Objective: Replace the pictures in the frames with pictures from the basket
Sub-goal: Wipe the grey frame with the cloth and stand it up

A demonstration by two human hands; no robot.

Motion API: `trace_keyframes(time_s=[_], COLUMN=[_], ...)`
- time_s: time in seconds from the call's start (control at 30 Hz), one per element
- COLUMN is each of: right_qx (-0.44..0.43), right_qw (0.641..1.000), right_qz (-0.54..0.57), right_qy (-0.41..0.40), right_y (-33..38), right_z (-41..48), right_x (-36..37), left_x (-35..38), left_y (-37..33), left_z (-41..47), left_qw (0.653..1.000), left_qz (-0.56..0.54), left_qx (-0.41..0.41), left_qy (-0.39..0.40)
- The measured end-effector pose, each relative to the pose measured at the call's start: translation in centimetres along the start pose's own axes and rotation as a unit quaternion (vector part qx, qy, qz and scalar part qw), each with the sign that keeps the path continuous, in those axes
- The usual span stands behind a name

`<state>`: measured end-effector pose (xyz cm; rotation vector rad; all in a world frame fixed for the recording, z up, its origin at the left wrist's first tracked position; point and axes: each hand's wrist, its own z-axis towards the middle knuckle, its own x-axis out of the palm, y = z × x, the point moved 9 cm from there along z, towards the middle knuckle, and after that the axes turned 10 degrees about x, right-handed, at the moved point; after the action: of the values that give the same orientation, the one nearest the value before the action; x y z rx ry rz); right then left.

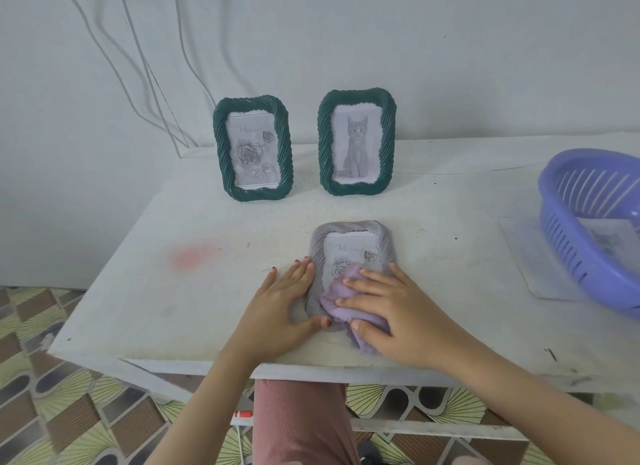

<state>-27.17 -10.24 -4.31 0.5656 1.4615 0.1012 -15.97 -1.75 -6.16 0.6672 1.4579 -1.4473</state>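
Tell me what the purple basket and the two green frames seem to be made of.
The purple basket: likely plastic, smooth, with moulded slots. The left green frame and right green frame: perhaps moulded plastic or resin, with twisted rope relief.

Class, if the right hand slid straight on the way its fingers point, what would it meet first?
Probably the left hand, resting against the grey frame's left edge; the right hand, pressing a purple cloth, points across the frame toward it.
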Motion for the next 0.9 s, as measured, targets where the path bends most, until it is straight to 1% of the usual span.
trace_keyframes(time_s=[0.07,0.2,0.27,0.37,0.43,0.5,0.57,0.67,0.77,0.9], right_qx=[-0.004,0.014,0.033,0.083,0.093,0.079,0.048,0.017,-0.006,0.0], right_qw=[1.0,1.0,0.999,0.994,0.993,0.994,0.996,0.999,1.0,1.0], right_qz=[-0.021,-0.024,-0.036,-0.063,-0.064,-0.047,-0.034,-0.02,-0.002,-0.022], right_qy=[0.005,0.007,-0.004,-0.017,-0.035,-0.058,-0.062,-0.032,-0.028,-0.01], right_y=[-0.4,-1.6,-2.5,-3.9,-3.6,-2.6,-1.4,0.3,1.2,0.1], right_z=[-0.5,0.7,2.3,5.0,6.3,6.5,5.6,3.2,0.4,-1.7], right_x=[-0.3,-1.2,-1.6,-1.8,-1.8,-1.6,-1.1,-0.1,-0.3,-0.8], left_x=[0.0,0.0,-0.1,-0.1,-0.1,-0.1,-0.1,0.0,0.0,0.0], left_y=[0.1,-0.1,-0.1,-0.1,0.0,0.0,-0.2,-0.3,0.1,0.2], left_z=[0.0,0.0,-0.1,-0.1,-0.1,-0.1,0.0,0.1,0.0,0.0], left_qw=[1.0,1.0,1.0,1.0,1.0,1.0,1.0,1.0,1.0,1.0], left_qz=[-0.003,-0.009,-0.016,-0.021,-0.021,-0.02,-0.018,-0.018,-0.006,-0.005], left_qx=[0.001,0.006,0.003,-0.001,-0.003,-0.003,0.0,0.003,-0.001,0.002], left_qy=[0.0,0.001,0.0,0.0,0.001,0.002,0.003,0.005,-0.004,0.0])
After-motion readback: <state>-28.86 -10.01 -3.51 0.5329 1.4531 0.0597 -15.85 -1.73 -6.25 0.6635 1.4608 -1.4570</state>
